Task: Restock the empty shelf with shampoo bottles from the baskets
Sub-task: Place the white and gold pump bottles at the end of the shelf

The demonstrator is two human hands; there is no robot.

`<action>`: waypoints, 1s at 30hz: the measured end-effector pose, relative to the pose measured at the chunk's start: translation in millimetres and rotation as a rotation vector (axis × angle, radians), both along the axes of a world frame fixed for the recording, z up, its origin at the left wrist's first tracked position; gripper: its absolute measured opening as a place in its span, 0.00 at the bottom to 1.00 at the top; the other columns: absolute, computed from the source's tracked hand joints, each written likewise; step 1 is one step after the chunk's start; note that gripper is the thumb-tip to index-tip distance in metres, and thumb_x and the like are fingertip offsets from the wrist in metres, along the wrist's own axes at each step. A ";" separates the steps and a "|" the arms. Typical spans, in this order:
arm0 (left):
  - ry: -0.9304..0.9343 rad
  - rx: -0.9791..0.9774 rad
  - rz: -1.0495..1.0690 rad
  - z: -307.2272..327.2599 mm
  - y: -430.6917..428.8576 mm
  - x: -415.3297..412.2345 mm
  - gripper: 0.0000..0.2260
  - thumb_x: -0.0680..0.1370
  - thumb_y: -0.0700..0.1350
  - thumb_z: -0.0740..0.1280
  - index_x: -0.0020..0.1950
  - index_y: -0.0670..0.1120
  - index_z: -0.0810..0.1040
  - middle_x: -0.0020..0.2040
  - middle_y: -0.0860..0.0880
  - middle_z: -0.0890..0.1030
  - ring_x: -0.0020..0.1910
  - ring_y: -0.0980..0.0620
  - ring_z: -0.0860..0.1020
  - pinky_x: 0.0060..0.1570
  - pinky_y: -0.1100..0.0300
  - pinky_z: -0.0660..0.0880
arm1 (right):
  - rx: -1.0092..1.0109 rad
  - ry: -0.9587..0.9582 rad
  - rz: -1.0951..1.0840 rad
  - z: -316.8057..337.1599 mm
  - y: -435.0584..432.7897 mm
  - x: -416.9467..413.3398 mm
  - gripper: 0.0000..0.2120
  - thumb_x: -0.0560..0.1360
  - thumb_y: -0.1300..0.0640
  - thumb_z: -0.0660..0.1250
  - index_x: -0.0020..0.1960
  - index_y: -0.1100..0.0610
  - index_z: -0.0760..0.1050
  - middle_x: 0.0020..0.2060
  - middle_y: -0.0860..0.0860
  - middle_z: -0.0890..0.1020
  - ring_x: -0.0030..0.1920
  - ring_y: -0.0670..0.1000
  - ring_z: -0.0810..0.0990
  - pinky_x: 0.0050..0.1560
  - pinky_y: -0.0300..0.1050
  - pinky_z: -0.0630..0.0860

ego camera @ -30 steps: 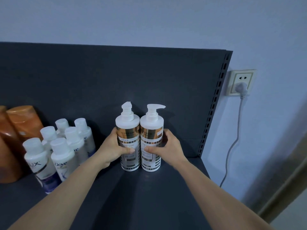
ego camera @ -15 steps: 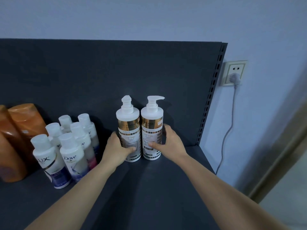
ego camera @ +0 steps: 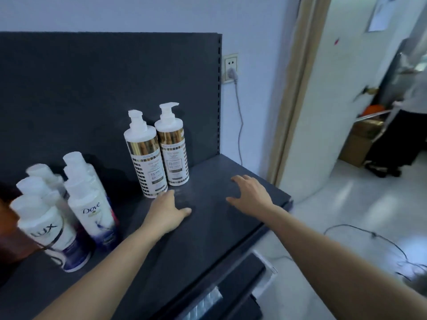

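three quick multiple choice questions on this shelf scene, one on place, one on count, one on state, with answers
1. Where do the pump bottles stand on the shelf? A) right of the Dove bottle B) left of it C) lying at the front edge
2. How many pump bottles? A) one B) two C) four
3. What do the left hand and right hand hold? A) a bottle each B) one bottle together C) nothing

Answers: 1 A, they stand upright to its right; 2 B, two pump heads side by side; 3 C, both hands are open.
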State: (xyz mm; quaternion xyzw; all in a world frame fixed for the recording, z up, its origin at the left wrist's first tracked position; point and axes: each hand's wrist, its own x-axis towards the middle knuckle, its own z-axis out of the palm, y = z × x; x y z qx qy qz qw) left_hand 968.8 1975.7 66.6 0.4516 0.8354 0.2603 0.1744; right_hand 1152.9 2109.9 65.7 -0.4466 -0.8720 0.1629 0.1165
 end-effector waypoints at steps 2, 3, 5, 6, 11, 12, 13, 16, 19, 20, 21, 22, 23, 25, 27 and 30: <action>0.127 -0.034 -0.138 5.4 -1.9 23.3 0.32 0.75 0.53 0.68 0.74 0.42 0.63 0.73 0.45 0.66 0.73 0.47 0.63 0.70 0.54 0.62 | 0.007 -0.014 -0.091 -0.3 -23.1 31.0 0.30 0.76 0.46 0.68 0.74 0.52 0.64 0.68 0.52 0.72 0.70 0.55 0.67 0.64 0.50 0.69; 0.155 -0.029 -0.198 8.3 -2.7 37.6 0.33 0.76 0.53 0.68 0.76 0.41 0.59 0.75 0.44 0.63 0.74 0.46 0.60 0.71 0.55 0.59 | 0.010 -0.018 -0.133 0.1 -34.6 47.4 0.30 0.76 0.47 0.68 0.74 0.53 0.65 0.67 0.52 0.72 0.70 0.55 0.67 0.64 0.50 0.69; 0.202 0.009 -0.329 11.9 -5.7 68.5 0.35 0.76 0.52 0.68 0.76 0.40 0.58 0.75 0.43 0.62 0.75 0.45 0.59 0.72 0.55 0.58 | 0.006 -0.030 -0.213 0.7 -57.4 82.5 0.29 0.76 0.48 0.68 0.74 0.54 0.65 0.66 0.54 0.73 0.68 0.57 0.69 0.63 0.48 0.68; 0.224 0.024 -0.388 12.5 -7.4 84.9 0.34 0.76 0.52 0.68 0.76 0.40 0.59 0.75 0.42 0.63 0.74 0.45 0.59 0.72 0.55 0.58 | 0.001 -0.039 -0.255 0.7 -68.5 101.0 0.28 0.76 0.49 0.67 0.73 0.55 0.65 0.66 0.55 0.73 0.67 0.58 0.70 0.62 0.49 0.69; 0.353 0.078 -0.659 2.3 -15.7 170.3 0.29 0.76 0.51 0.69 0.72 0.40 0.64 0.71 0.43 0.67 0.71 0.44 0.62 0.70 0.54 0.59 | -0.013 -0.073 -0.481 -8.8 -123.9 198.5 0.28 0.77 0.47 0.67 0.74 0.53 0.65 0.69 0.52 0.71 0.69 0.56 0.68 0.64 0.50 0.70; 0.364 0.078 -0.705 -2.4 -17.0 188.2 0.29 0.76 0.51 0.69 0.72 0.40 0.64 0.71 0.43 0.67 0.71 0.44 0.62 0.69 0.54 0.59 | -0.026 -0.073 -0.527 -12.2 -136.4 218.0 0.28 0.76 0.47 0.67 0.73 0.53 0.65 0.69 0.52 0.71 0.69 0.56 0.68 0.64 0.50 0.70; 0.372 0.073 -0.748 -7.1 -19.1 206.7 0.28 0.76 0.51 0.69 0.71 0.40 0.65 0.70 0.43 0.68 0.71 0.44 0.63 0.69 0.54 0.60 | -0.039 -0.077 -0.568 -16.1 -149.4 237.5 0.28 0.76 0.47 0.67 0.73 0.53 0.65 0.70 0.52 0.71 0.70 0.56 0.68 0.64 0.50 0.70; 0.389 0.055 -0.866 -23.5 -30.1 266.5 0.25 0.76 0.52 0.68 0.68 0.42 0.66 0.68 0.44 0.70 0.68 0.45 0.65 0.66 0.54 0.64 | -0.073 -0.097 -0.683 -30.2 -192.6 297.5 0.28 0.76 0.47 0.67 0.73 0.53 0.66 0.68 0.52 0.71 0.69 0.56 0.69 0.64 0.51 0.71; 0.407 0.043 -0.965 -37.7 -50.8 330.4 0.25 0.77 0.53 0.67 0.69 0.43 0.66 0.68 0.45 0.69 0.68 0.45 0.65 0.66 0.54 0.65 | -0.105 -0.108 -0.790 -44.1 -239.7 356.3 0.27 0.75 0.47 0.68 0.71 0.52 0.68 0.66 0.52 0.73 0.67 0.56 0.70 0.63 0.50 0.71; 0.410 0.039 -0.992 -42.1 -59.1 351.7 0.25 0.77 0.53 0.66 0.69 0.43 0.66 0.69 0.46 0.69 0.69 0.46 0.65 0.65 0.54 0.65 | -0.118 -0.113 -0.820 -48.5 -255.4 375.3 0.26 0.75 0.47 0.68 0.70 0.52 0.69 0.65 0.52 0.74 0.67 0.56 0.71 0.63 0.50 0.71; 0.414 0.035 -1.020 -46.5 -68.0 373.4 0.25 0.77 0.53 0.66 0.70 0.43 0.67 0.69 0.46 0.68 0.69 0.46 0.65 0.65 0.54 0.65 | -0.129 -0.118 -0.846 -52.6 -271.2 394.8 0.25 0.75 0.47 0.68 0.69 0.52 0.69 0.64 0.52 0.74 0.67 0.56 0.71 0.63 0.50 0.71; 0.416 0.030 -1.048 -50.8 -77.6 394.6 0.25 0.77 0.53 0.66 0.70 0.43 0.67 0.69 0.46 0.68 0.69 0.45 0.65 0.65 0.55 0.64 | -0.147 -0.127 -0.869 -56.7 -286.9 413.8 0.24 0.75 0.47 0.67 0.69 0.52 0.70 0.64 0.52 0.74 0.67 0.56 0.71 0.63 0.50 0.70; 0.415 0.024 -1.078 -55.3 -87.2 415.7 0.25 0.77 0.53 0.66 0.70 0.43 0.67 0.69 0.45 0.69 0.69 0.45 0.65 0.65 0.55 0.64 | -0.162 -0.140 -0.890 -61.2 -302.1 433.0 0.24 0.75 0.47 0.67 0.69 0.53 0.70 0.64 0.53 0.74 0.67 0.56 0.71 0.64 0.50 0.69; 0.402 0.010 -1.126 -65.3 -107.0 458.1 0.25 0.77 0.52 0.67 0.70 0.43 0.66 0.69 0.45 0.69 0.69 0.45 0.65 0.66 0.55 0.64 | -0.197 -0.171 -0.930 -70.5 -332.0 472.1 0.26 0.76 0.47 0.67 0.70 0.55 0.68 0.66 0.55 0.73 0.67 0.57 0.71 0.65 0.50 0.68; 0.394 0.005 -1.175 -77.4 -126.1 500.1 0.26 0.76 0.52 0.67 0.70 0.43 0.66 0.69 0.46 0.69 0.69 0.46 0.65 0.66 0.55 0.65 | -0.232 -0.172 -0.980 -79.1 -360.3 509.4 0.27 0.75 0.47 0.67 0.71 0.55 0.67 0.66 0.56 0.73 0.67 0.57 0.71 0.64 0.50 0.70; 0.397 0.024 -1.243 -92.8 -154.3 560.6 0.26 0.75 0.52 0.68 0.70 0.46 0.66 0.69 0.47 0.69 0.69 0.47 0.66 0.66 0.54 0.66 | -0.273 -0.173 -1.049 -92.3 -399.0 560.4 0.27 0.75 0.47 0.68 0.70 0.54 0.68 0.64 0.55 0.74 0.65 0.57 0.72 0.61 0.50 0.73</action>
